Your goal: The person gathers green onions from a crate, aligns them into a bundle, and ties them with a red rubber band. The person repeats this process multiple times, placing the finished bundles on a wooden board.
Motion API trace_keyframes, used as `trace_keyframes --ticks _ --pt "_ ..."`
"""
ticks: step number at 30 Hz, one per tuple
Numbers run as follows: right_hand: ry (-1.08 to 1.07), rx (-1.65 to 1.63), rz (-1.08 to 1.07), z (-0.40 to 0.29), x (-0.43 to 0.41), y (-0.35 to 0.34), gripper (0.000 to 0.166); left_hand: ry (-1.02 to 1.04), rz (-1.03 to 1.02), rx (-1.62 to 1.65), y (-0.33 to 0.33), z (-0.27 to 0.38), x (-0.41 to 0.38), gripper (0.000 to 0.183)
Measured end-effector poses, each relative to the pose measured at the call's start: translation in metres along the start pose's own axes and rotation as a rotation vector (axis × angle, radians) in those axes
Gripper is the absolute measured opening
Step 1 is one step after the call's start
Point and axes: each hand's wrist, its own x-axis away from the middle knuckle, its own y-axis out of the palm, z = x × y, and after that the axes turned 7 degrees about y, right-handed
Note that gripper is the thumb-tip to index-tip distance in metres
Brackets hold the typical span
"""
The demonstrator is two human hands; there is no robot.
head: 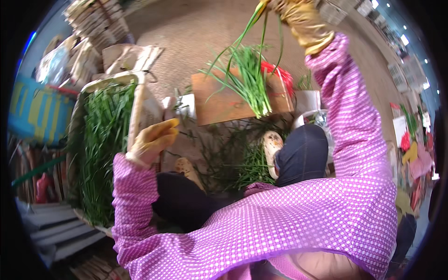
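Note:
My right hand [301,22], in a yellow-brown glove, reaches to the top edge of the view. Several long green stalks [241,35] hang from its grip; its fingertips are partly cut off. Below them a bunch of leafy greens, like Chinese chives [250,84], lies on a wooden board [215,99], pale cut ends towards me. Red plastic strips [281,75] lie at the board's right side. My left hand [154,140], in a yellow glove, is raised beside the rim of a foam box [134,115], and nothing shows in it. Long greens [105,147] fill that box.
Loose green leaves [253,164] litter the floor between my shoes [271,150]. A white bucket [309,115] stands by my right knee. Flattened cardboard [129,57] and a blue-yellow striped container [42,108] sit at the left. A person [402,224] is partly visible at the right.

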Motion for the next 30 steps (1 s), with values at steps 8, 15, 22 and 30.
trace_keyframes --ticks 8,15,22,30 --pt "0.233 0.228 -0.11 0.059 0.082 -0.044 0.024 0.187 0.474 -0.187 -0.021 -0.022 0.057 0.032" --pt "-0.119 1.082 -0.244 0.214 0.221 -0.006 0.017 0.425 0.401 -0.499 0.056 0.029 0.037 0.026" --pt "-0.072 1.177 -0.51 0.167 0.204 0.025 0.033 0.389 -0.186 -0.35 0.147 0.114 -0.041 0.029" --pt "-0.196 1.276 -0.293 0.101 0.16 0.038 0.018 0.466 -0.389 -0.477 0.168 0.163 -0.003 0.029"
